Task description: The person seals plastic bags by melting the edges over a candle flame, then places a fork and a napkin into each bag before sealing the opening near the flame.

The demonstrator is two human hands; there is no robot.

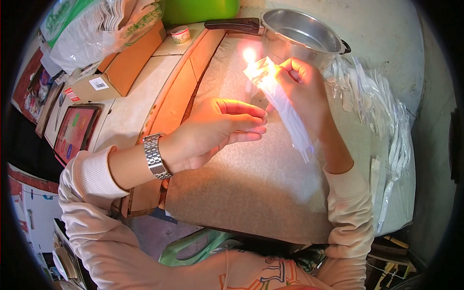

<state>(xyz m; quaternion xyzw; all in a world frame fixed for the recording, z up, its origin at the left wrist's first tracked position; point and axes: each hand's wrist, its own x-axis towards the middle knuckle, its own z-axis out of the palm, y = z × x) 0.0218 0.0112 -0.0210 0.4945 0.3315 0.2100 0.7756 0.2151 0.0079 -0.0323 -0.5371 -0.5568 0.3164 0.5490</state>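
Note:
My right hand [302, 87] pinches the upper end of a slim clear plastic packet [287, 116] with white pieces inside, likely plastic cutlery. The packet slants down to the right, and its top corner is right beside a bright flame [249, 54]. What bears the flame is mostly lost in the glare. With its fingers stretched out and nothing between them, my left hand [217, 128] hovers left of the packet, a steel watch [155, 154] on its wrist. Many similar packets [379, 106] lie heaped to the right of my right hand.
A steel pot [302, 36] with a black handle stands behind the flame. At left are a cardboard box [123, 65], a bag of white plastic pieces [99, 29], a small paper cup [181, 35] and a tablet-like screen [77, 130]. A green container [200, 9] sits at the back.

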